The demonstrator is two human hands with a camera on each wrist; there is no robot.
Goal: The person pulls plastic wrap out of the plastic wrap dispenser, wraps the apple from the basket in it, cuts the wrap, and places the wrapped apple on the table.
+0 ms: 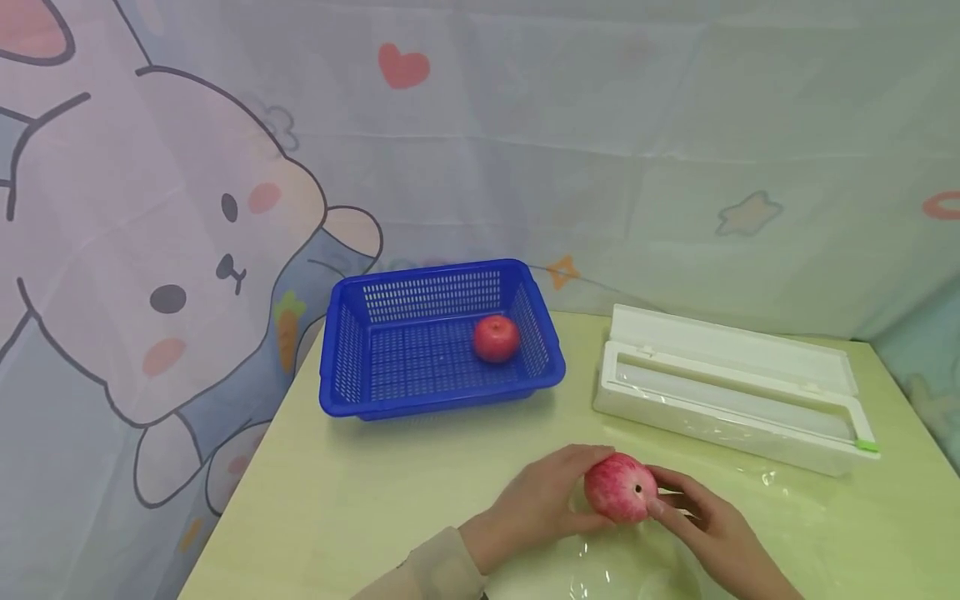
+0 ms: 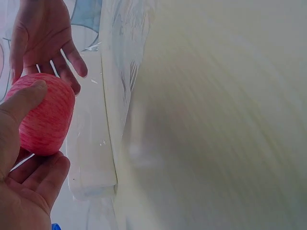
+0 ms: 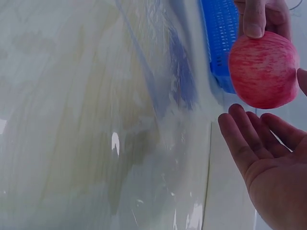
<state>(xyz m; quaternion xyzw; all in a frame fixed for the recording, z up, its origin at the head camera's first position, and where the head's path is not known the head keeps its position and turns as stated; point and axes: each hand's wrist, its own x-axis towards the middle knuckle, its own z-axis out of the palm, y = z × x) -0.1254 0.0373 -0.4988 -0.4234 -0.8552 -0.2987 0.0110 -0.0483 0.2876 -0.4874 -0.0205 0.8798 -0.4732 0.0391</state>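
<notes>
A pink-red apple (image 1: 617,489) is held up over the near part of the table, its dark-centred end turned toward the head camera. My left hand (image 1: 536,497) grips it from the left. In the left wrist view that thumb lies across the apple (image 2: 50,120), with the fingers underneath. On the other side is my right hand (image 1: 712,525), its thumb tip right at the apple's edge. The right wrist view shows this hand (image 3: 273,165) palm up, fingers loosely extended. Clear plastic film (image 3: 158,120) stretches over the table beneath the hands.
A blue plastic basket (image 1: 442,402) with one red apple (image 1: 496,338) inside stands at the back left. At the back right is a white cling-film dispenser (image 1: 731,429), lid raised and roll visible. Behind the yellowish table (image 1: 300,517) hangs a printed cloth (image 1: 517,167).
</notes>
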